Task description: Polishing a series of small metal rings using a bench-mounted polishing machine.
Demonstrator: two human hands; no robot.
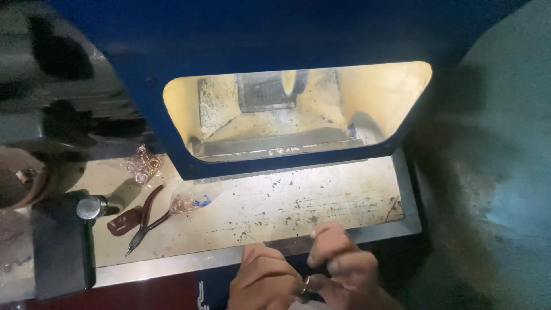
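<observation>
My left hand [265, 279] and my right hand [340, 266] are together at the bottom of the view, just below the front edge of a worn tan work surface [298, 201]. Between their fingertips sits a small gold-coloured ring [305, 285], pinched by both hands. A blue machine hood [270, 40] with a lit opening stands behind, and a yellow polishing wheel [290, 83] shows inside it.
Pliers with dark red handles [146, 221] lie at the left on the surface. Copper-coloured wire rings [144, 162] lie near the hood, another small bundle [182, 202] beside the pliers. A metal knob [90, 207] and dark machine parts stand at far left.
</observation>
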